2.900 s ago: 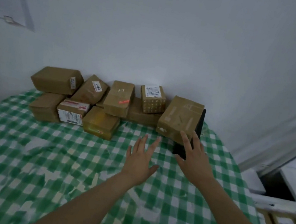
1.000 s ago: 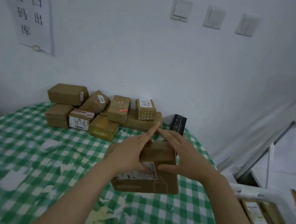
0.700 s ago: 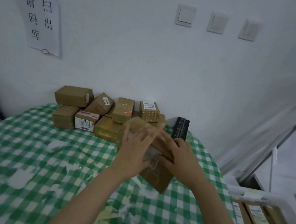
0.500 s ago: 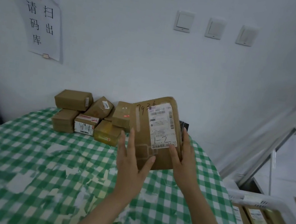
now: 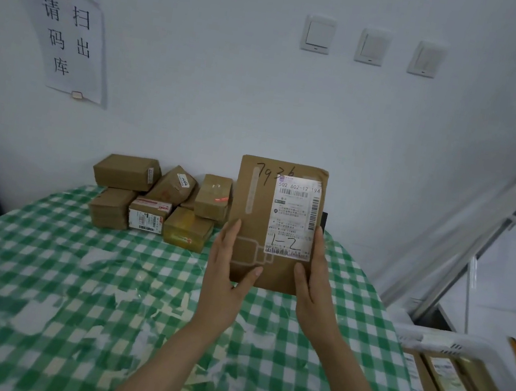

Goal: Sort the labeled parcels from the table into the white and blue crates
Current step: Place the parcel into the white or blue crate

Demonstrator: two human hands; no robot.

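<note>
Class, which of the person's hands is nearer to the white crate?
Right. The right hand holds the raised parcel's right edge, toward the white crate; the left hand holds its left edge, farther away.

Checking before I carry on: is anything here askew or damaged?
One brown parcel in the back row sits tilted, not flat. The held parcel, between left hand and right hand, looks undamaged.
</note>
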